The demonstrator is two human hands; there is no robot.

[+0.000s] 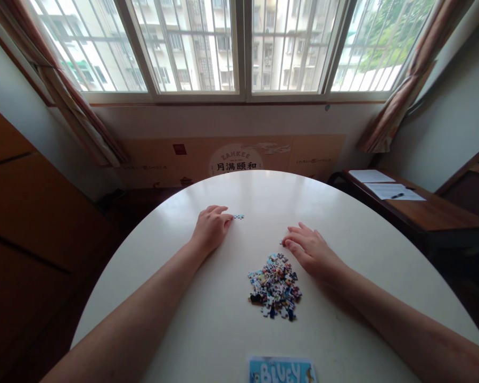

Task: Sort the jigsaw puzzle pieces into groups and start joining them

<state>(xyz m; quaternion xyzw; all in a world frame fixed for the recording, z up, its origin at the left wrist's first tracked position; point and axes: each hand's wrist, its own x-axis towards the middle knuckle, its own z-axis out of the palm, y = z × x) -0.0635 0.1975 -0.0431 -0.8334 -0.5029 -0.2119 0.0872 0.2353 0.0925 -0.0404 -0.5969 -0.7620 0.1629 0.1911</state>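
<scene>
1. With left grip (211, 227), fingers bent, touching small cluster of puzzle pieces (239, 216) on white worktop (207, 308); cannot tell whether pinched.
2. With right grip (308, 251), loosely curled, touching small piece (281, 243) at fingertips; cannot tell whether held.
3. Heaped just nearer, beside right grip: jumbled pile (275, 287).
4. Nearest, partly out of view: blue sheet (281, 371) lettered "BLUEY".

Smooth, glossy tabletop (207, 319), cloth curtains (77, 117), paper sheets (387, 190), wooden side table (455, 213)

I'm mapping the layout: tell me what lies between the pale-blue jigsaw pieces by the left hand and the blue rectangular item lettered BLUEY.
The head view shows a heap of multicoloured jigsaw pieces between them, on the curved white table.
</scene>
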